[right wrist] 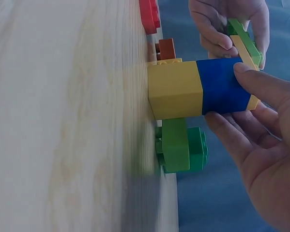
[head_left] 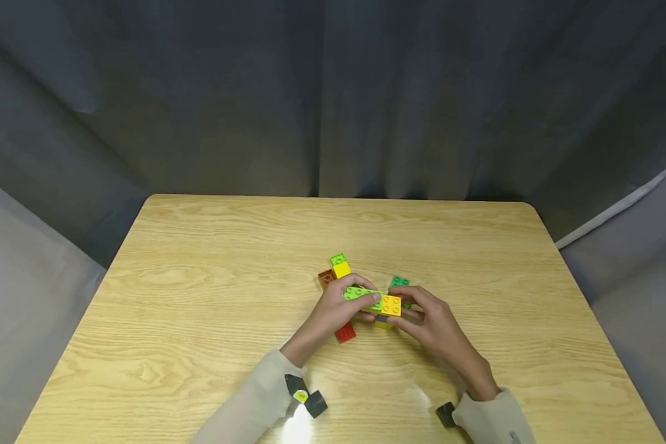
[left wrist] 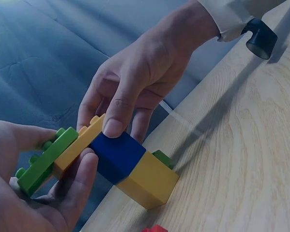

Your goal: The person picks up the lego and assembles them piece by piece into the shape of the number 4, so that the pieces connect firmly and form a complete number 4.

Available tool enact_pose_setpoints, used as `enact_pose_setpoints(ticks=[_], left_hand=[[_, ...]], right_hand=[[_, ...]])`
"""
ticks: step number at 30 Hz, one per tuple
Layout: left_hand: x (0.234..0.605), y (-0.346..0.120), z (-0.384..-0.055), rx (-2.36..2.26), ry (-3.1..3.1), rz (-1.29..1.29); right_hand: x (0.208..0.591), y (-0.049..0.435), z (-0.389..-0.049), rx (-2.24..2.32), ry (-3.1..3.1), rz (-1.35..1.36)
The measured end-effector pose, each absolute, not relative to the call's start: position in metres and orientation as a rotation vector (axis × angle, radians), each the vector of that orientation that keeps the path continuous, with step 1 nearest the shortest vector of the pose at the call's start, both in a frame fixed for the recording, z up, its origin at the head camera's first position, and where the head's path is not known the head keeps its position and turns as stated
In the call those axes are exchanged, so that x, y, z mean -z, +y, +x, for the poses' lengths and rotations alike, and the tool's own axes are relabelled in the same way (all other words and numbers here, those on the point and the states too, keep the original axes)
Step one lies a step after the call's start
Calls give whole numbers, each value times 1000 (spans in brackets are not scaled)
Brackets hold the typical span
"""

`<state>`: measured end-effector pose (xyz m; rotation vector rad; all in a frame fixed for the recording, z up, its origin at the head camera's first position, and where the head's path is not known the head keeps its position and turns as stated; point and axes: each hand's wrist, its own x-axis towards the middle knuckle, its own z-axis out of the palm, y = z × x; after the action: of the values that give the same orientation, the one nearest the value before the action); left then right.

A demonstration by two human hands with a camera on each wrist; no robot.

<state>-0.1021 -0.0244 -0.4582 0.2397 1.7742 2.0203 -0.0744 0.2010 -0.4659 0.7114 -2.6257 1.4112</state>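
My left hand [head_left: 333, 308] pinches a lime green brick [left wrist: 48, 162] between thumb and fingers. That brick overlaps one end of a flat yellow brick [head_left: 391, 305], whose bare studs show at the other end. Under the yellow brick stands a blue brick [right wrist: 224, 86], on top of a large yellow block [right wrist: 176, 92]. With thumb and fingertips, my right hand [head_left: 435, 320] grips the blue brick at the joint with the flat yellow one. The yellow block's lower end is close to the tabletop in the right wrist view.
A red brick [head_left: 345, 333] lies on the wooden table [head_left: 227, 277] by my left hand. Behind that hand are a brown brick [head_left: 325, 277] and a yellow brick [head_left: 341, 269] by a lime one [head_left: 338, 259]. Green bricks [right wrist: 176, 145] lie beside the stack. Dark curtain hangs behind.
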Motion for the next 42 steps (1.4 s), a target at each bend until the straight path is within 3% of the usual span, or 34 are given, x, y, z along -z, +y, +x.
enact_pose_setpoints(ticks=[33, 42], left_hand=[[460, -32, -109, -2085, 1622, 127], [459, -36, -112, -2108, 1649, 87]], right_hand=[[461, 204, -76, -1424, -2602, 671], [463, 216, -71, -1271, -2672, 500]])
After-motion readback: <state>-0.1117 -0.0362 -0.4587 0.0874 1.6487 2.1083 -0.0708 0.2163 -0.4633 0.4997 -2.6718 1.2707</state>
